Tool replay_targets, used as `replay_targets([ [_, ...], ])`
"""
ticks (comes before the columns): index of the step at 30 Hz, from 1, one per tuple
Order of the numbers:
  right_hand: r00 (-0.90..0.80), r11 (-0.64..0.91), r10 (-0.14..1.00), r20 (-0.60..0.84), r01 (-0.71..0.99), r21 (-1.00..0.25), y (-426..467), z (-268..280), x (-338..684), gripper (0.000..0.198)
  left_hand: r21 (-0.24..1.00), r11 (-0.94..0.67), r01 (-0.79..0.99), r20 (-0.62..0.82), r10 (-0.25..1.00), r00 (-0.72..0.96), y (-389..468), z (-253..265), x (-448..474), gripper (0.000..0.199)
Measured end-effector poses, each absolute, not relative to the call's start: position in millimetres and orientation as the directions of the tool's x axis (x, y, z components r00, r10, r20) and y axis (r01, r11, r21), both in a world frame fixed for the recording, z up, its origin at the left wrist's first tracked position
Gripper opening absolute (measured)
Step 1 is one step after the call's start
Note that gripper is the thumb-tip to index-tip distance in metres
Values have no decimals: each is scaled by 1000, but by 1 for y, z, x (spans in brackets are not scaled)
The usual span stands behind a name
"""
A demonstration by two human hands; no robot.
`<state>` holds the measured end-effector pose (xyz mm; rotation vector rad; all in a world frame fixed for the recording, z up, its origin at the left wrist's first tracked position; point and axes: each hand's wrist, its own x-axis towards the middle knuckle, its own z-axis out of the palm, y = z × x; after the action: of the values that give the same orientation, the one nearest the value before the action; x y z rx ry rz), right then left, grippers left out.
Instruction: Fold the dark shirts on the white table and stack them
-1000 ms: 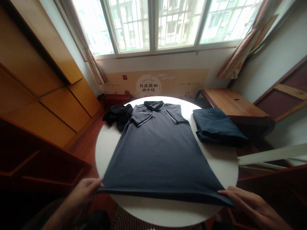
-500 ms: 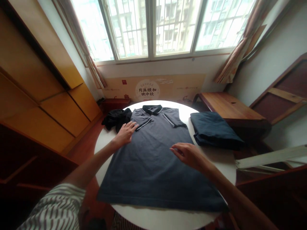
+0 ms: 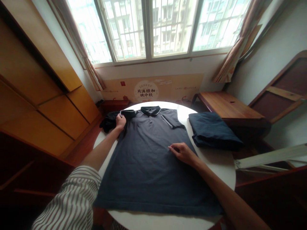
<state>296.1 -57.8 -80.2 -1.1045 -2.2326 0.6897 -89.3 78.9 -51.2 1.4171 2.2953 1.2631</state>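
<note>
1. Your dark gray polo shirt point(image 3: 148, 179) lies spread across the white surface point(image 3: 222, 159), from center to lower middle of the frame, collar uppermost.
2. Your left hand point(image 3: 121, 121), left of center, has its fingers gripping the shirt's sleeve, beside the black cloth point(image 3: 105, 123).
3. Your right hand point(image 3: 184, 154) is over the shirt, right of center, fingers curled; I cannot tell whether they fully close or touch fabric.

Left hand point(image 3: 121, 121) — off hem point(image 3: 155, 208), holding sleeve point(image 3: 129, 113) | sleeve: turned outward | right hand point(image 3: 183, 153) — off hem, over shirt point(image 3: 146, 156)
</note>
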Motion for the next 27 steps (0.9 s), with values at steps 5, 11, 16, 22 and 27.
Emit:
replay_targets([
  [5, -531, 542, 812, 241, 536, -647, -56, -80, 295, 46, 798, 332, 503, 230, 604, -763, 93, -53, -114, 31],
  [11, -538, 540, 810, 232, 531, -653, -53, -86, 296, 43, 753, 329, 570, 254, 653, -713, 93, -57, -111, 26],
  [16, -532, 539, 813, 236, 538, -648, -51, -90, 297, 39, 617, 390, 683, 191, 769, -610, 105, -28, -126, 40],
  [22, -527, 542, 816, 236, 557, -629, -52, -87, 295, 41, 418, 467, 779, 119, 822, -557, 125, -1, -133, 39],
  [27, -526, 531, 820, 225, 554, -642, -52, -88, 295, 39, 349, 502, 791, 213, 780, -589, 125, 12, -133, 34],
])
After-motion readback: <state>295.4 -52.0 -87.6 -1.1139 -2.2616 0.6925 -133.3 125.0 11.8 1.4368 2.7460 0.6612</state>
